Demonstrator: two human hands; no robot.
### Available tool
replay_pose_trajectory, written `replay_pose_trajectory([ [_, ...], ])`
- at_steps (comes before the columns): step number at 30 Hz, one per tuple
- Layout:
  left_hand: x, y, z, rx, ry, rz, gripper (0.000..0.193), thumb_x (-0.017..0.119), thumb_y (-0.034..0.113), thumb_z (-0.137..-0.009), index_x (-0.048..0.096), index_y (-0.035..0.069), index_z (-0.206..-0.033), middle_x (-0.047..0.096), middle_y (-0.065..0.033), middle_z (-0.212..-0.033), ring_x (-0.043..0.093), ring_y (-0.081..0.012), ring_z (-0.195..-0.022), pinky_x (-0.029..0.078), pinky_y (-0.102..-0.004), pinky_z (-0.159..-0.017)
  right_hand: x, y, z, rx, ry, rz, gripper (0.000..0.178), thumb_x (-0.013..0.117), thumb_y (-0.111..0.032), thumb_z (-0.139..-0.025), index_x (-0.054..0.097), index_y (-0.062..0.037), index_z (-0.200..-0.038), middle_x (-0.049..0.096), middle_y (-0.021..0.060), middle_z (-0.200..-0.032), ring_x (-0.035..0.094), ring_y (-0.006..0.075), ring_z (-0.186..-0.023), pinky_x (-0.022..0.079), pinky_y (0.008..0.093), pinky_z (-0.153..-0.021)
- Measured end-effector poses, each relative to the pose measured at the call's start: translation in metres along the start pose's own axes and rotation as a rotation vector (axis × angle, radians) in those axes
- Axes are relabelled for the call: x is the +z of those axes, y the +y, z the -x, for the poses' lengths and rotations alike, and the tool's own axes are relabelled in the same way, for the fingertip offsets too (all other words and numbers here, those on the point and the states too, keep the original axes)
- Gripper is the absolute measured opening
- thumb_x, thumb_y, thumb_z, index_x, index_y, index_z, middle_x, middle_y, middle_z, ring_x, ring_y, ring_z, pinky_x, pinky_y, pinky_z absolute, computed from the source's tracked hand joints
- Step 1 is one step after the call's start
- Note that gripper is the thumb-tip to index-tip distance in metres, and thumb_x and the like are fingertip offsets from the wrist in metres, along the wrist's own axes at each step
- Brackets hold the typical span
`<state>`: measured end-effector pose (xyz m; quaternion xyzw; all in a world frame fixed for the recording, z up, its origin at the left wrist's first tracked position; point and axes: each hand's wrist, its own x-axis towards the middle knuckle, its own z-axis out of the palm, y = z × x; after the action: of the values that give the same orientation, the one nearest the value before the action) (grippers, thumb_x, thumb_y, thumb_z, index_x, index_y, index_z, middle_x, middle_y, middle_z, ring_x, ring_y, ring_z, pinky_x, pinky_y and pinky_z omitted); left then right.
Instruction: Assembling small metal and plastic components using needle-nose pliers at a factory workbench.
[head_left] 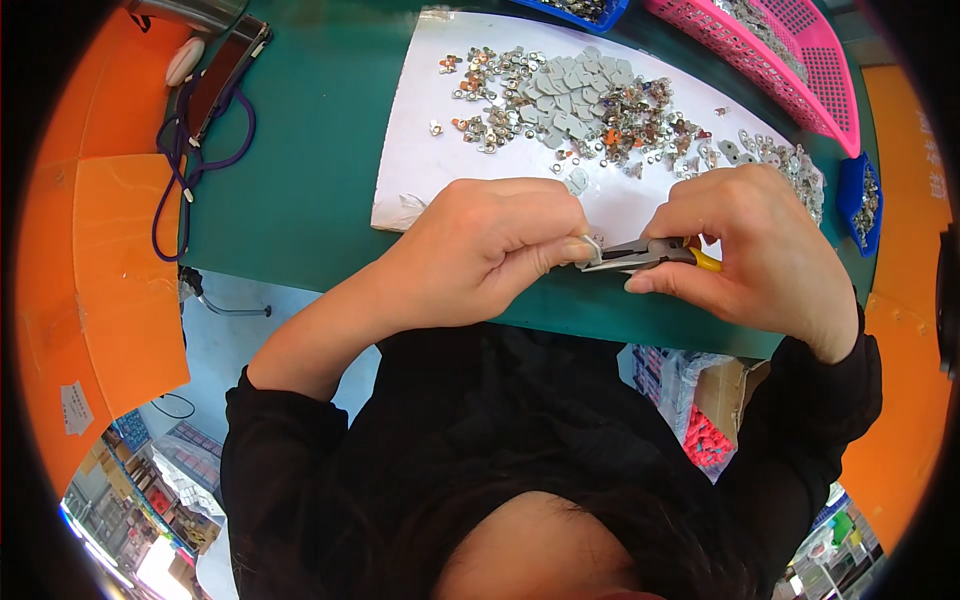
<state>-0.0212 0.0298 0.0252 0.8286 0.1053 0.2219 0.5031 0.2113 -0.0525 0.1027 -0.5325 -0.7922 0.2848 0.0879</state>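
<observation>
My right hand [755, 250] is closed round a pair of needle-nose pliers [660, 252] with a yellow grip, its jaws pointing left. The plier tips meet a small pale grey piece [594, 250], which my left hand [500, 245] pinches between thumb and forefinger. Most of that piece is covered by my fingers, so its shape does not show fully. Both hands are over the near edge of a white board [400, 160]. Beyond them on the board lie a heap of flat grey plates [570, 90] and many small metal parts [640, 125].
A pink perforated basket [770, 85] holds more metal parts at the far right. Blue trays stand at the right [850, 205] and far edge [580, 15]. A phone-like dark object [225, 80] and a purple cord [160, 215] lie at left. Orange panels [120, 270] flank the green table [310, 130].
</observation>
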Motion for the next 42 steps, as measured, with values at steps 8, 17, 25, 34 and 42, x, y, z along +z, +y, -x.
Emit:
replay_pose_trajectory([
  [8,0.009,0.002,0.004,-0.106,0.044,-0.043,0.009,0.061,0.001,-0.092,0.063,-0.001,-0.083,0.060,-0.0064,-0.070,0.060,-0.0168,-0.061,0.046,-0.0277,-0.056,0.012,-0.001,0.005,0.099,0.039,0.074,0.027,0.085,-0.025,-0.072,0.068,-0.0035,-0.076,0.064,0.0110,-0.068,0.061,0.0310,-0.059,0.046,0.0380,-0.055],
  [17,0.013,-0.001,0.005,-0.261,0.072,0.020,0.013,0.059,0.002,-0.094,0.062,-0.003,-0.083,0.059,-0.0071,-0.069,0.060,-0.0131,-0.061,0.044,-0.0266,-0.055,0.028,0.001,0.009,0.092,0.159,0.093,0.033,0.079,-0.037,-0.079,0.070,-0.0053,-0.074,0.059,0.0121,-0.057,0.060,0.0357,-0.056,0.046,0.0431,-0.053],
  [25,0.011,0.000,0.005,-0.258,0.040,0.042,0.012,0.059,0.002,-0.094,0.062,-0.002,-0.082,0.057,-0.0072,-0.069,0.058,-0.0146,-0.060,0.043,-0.0275,-0.055,0.032,0.004,0.009,0.090,0.099,0.116,0.033,0.079,-0.036,-0.079,0.068,-0.0051,-0.073,0.059,0.0111,-0.058,0.059,0.0348,-0.056,0.046,0.0414,-0.053],
  [34,0.005,0.006,0.005,-0.050,-0.058,-0.332,0.013,0.068,0.008,-0.086,0.059,0.005,-0.078,0.055,-0.0109,-0.069,0.056,-0.0324,-0.062,0.045,-0.0382,-0.054,0.066,0.003,0.021,0.069,0.223,0.346,0.028,0.078,-0.028,-0.073,0.057,-0.0109,-0.080,0.053,0.0042,-0.077,0.056,0.0255,-0.075,0.046,0.0395,-0.065],
  [42,0.029,-0.006,0.008,-0.367,0.222,0.445,0.014,0.058,0.008,-0.099,0.064,-0.003,-0.093,0.065,-0.0045,-0.080,0.061,-0.0084,-0.072,0.048,-0.0222,-0.065,0.094,-0.003,0.018,0.138,0.710,-0.494,0.022,0.078,-0.009,-0.075,0.067,-0.0055,-0.094,0.058,0.0060,-0.086,0.058,0.0182,-0.079,0.044,0.0289,-0.068],
])
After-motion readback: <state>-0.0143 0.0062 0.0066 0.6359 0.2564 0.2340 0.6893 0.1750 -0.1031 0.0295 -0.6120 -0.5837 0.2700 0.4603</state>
